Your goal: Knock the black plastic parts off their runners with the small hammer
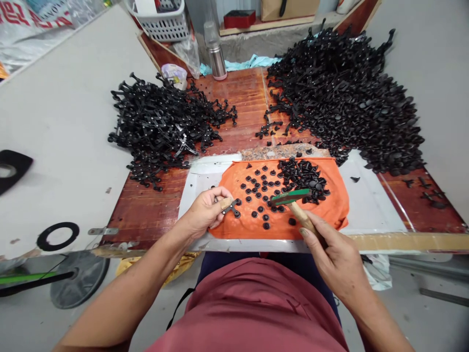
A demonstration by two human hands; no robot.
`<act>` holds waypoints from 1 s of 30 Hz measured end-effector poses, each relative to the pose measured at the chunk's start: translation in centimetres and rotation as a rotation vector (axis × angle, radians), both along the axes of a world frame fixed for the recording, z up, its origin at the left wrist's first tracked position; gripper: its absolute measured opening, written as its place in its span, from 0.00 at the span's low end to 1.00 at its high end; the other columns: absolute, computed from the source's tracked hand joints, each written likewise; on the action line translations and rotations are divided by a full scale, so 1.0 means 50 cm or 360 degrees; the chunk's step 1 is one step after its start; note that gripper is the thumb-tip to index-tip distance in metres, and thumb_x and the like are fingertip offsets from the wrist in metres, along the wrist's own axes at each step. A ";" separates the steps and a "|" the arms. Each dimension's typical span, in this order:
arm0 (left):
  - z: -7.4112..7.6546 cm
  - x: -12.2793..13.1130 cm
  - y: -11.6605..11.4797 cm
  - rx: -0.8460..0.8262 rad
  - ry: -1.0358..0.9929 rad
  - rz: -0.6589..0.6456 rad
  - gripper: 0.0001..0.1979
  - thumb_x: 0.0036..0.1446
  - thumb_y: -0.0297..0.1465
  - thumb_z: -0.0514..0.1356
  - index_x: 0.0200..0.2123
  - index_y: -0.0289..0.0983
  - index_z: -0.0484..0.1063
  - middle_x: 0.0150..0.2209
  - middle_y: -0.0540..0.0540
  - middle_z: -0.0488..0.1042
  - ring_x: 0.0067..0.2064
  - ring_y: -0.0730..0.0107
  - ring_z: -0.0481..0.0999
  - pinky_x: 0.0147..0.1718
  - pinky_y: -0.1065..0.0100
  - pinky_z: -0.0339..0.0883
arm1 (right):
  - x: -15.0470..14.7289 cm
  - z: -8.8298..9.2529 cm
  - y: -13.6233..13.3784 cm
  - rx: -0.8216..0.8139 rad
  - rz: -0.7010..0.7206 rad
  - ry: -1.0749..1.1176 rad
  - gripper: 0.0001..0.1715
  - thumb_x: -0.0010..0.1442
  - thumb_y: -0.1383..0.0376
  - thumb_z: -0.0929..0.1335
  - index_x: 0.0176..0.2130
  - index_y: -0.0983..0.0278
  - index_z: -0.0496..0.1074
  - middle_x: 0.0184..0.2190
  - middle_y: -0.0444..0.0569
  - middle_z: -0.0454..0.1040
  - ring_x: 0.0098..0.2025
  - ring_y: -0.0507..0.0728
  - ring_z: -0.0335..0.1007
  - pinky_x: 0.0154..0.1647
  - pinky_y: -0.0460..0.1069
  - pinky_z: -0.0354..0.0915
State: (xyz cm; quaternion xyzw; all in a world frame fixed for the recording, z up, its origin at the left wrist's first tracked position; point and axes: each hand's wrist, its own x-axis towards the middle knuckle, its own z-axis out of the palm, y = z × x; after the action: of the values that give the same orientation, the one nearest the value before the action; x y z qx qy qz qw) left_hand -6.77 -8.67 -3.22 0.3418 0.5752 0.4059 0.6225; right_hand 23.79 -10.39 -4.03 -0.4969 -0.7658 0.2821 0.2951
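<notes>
My right hand [331,249] is wrapped round the wooden handle of a small hammer [291,197] with a green head, held above the orange cloth [227,230]. Between the thumb and fingers of my left hand [205,212] is a small black branched part [230,208] at the cloth's left side. Its prongs end in round black caps. Several round black caps [266,226] stand with their stems up across the middle of the cloth. A heap of loose black caps [304,178] lies at the cloth's upper right, just behind the hammer head.
A pile of black branched parts [161,122] covers the table's left; a larger pile of parts and caps [351,98] covers the right. A steel bottle [217,58], a white basket [161,22] and a red box [239,18] stand at the back. Taped edging [410,243] runs along the front.
</notes>
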 end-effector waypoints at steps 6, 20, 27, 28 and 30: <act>0.006 0.006 0.003 0.0008 0.0064 -0.0023 0.26 0.46 0.50 0.73 0.32 0.36 0.69 0.14 0.60 0.61 0.11 0.86 0.48 0.10 0.79 0.43 | -0.025 0.022 0.012 0.0073 0.0112 -0.0128 0.26 0.72 0.63 0.63 0.67 0.58 0.66 0.58 0.51 0.77 0.54 0.59 0.79 0.57 0.54 0.73; 0.000 -0.009 0.010 -0.0157 -0.0063 -0.0034 0.28 0.41 0.52 0.74 0.32 0.37 0.68 0.13 0.61 0.58 0.12 0.85 0.48 0.11 0.80 0.42 | -0.050 0.029 0.014 -0.0047 0.0099 -0.0089 0.26 0.72 0.62 0.62 0.67 0.58 0.66 0.56 0.50 0.79 0.53 0.59 0.79 0.56 0.54 0.73; 0.004 -0.003 0.009 -0.0189 0.0036 -0.0007 0.26 0.37 0.43 0.78 0.33 0.35 0.72 0.16 0.60 0.62 0.12 0.87 0.49 0.12 0.79 0.40 | -0.034 0.017 -0.003 -0.0045 0.0044 0.0088 0.25 0.72 0.63 0.63 0.66 0.58 0.67 0.57 0.49 0.78 0.54 0.58 0.78 0.56 0.51 0.73; 0.003 -0.004 0.008 -0.0197 0.0035 0.0020 0.26 0.37 0.43 0.78 0.33 0.35 0.73 0.15 0.60 0.61 0.12 0.87 0.49 0.12 0.78 0.40 | -0.029 0.016 -0.004 -0.0039 0.0053 0.0114 0.26 0.72 0.64 0.63 0.67 0.57 0.67 0.58 0.48 0.77 0.56 0.58 0.77 0.58 0.52 0.72; 0.002 -0.009 0.006 -0.0208 0.0002 0.0079 0.25 0.38 0.43 0.78 0.33 0.35 0.74 0.14 0.61 0.59 0.12 0.87 0.48 0.12 0.79 0.41 | -0.017 0.014 -0.006 0.0000 0.0032 0.0139 0.27 0.71 0.64 0.64 0.67 0.56 0.67 0.59 0.48 0.76 0.56 0.59 0.77 0.57 0.52 0.72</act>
State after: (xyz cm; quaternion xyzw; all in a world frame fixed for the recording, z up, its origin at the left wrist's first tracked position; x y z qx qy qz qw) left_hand -7.22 -8.36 -3.12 0.2863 0.6091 0.3827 0.6328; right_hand 22.95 -10.68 -3.35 -0.4764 -0.7571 0.3065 0.3256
